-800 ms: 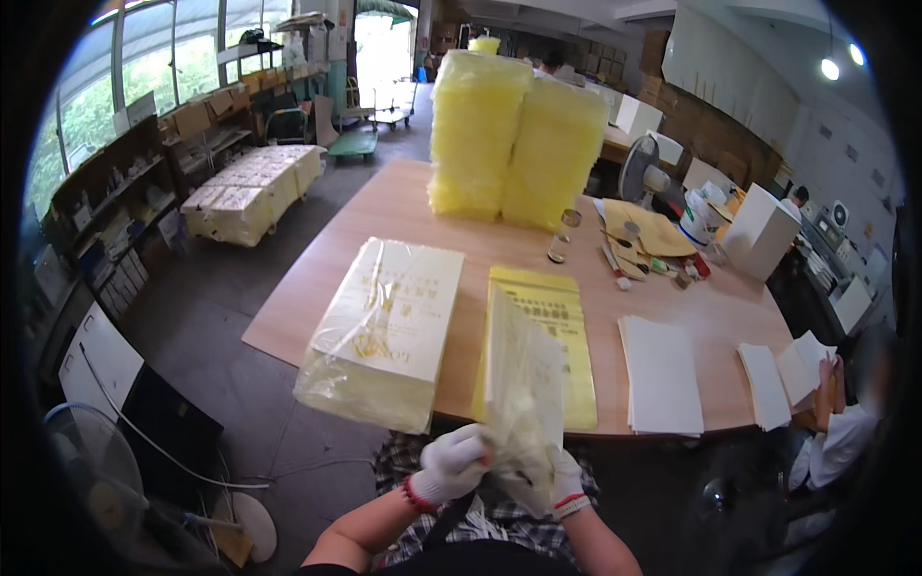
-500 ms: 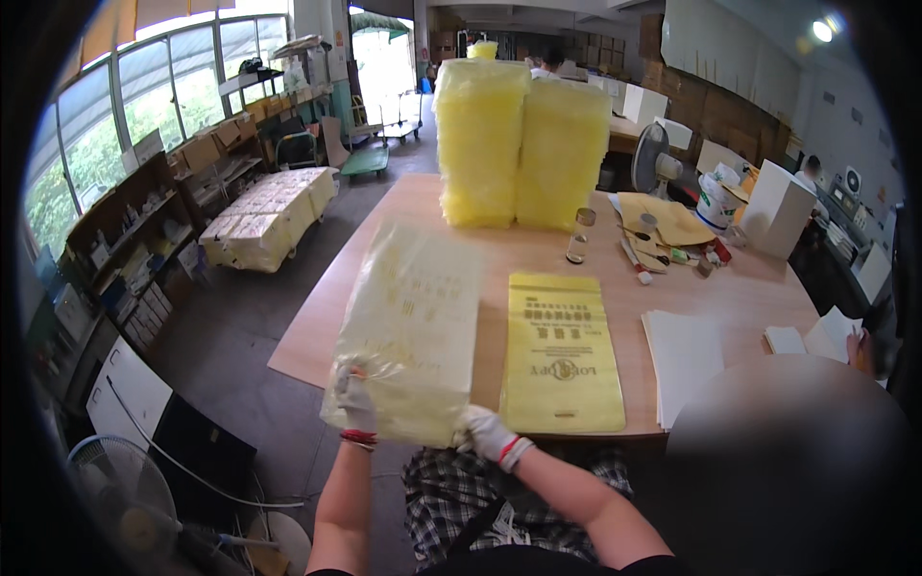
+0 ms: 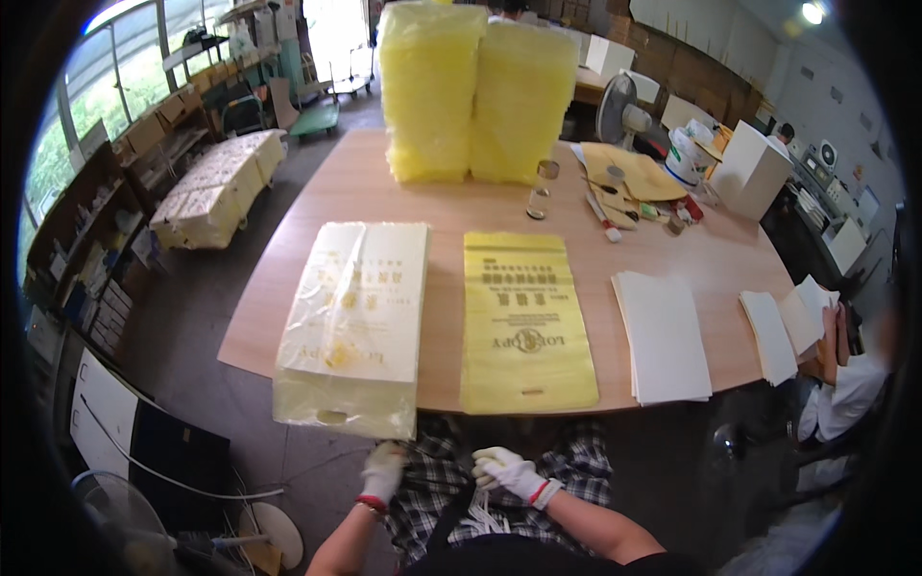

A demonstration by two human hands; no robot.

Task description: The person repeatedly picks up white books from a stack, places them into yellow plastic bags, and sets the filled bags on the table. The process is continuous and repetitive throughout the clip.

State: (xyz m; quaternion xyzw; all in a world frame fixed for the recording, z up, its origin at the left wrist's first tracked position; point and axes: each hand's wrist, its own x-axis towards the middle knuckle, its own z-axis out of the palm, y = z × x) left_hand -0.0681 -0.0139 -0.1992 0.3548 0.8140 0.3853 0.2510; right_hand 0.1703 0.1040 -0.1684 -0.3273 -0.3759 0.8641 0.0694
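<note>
A stack of white sheets in a clear printed plastic bag (image 3: 360,298) lies at the table's left front. Its folded-over lower end, with a handle slot, hangs past the near edge. My left hand (image 3: 383,470), in a white glove, is just below that end, not touching it; its fingers are loosely apart and hold nothing. Over my lap is my right hand (image 3: 509,472), also gloved, its fingers curled in with nothing visible in them. Flat on the table to the right of the bagged stack lies a yellow printed plastic bag (image 3: 523,374).
Two tall piles of yellow plastic bags (image 3: 432,96) stand at the back of the table (image 3: 432,206). A glass jar (image 3: 540,190), brown envelopes (image 3: 634,173) and a white paper stack (image 3: 663,341) are to the right. A co-worker's hands (image 3: 834,341) hold paper at the right edge.
Both hands have let go of the bagged stack and drawn back toward my lap. The stack now rests flat on the table. My view has tilted down, revealing the co-worker at right more.
</note>
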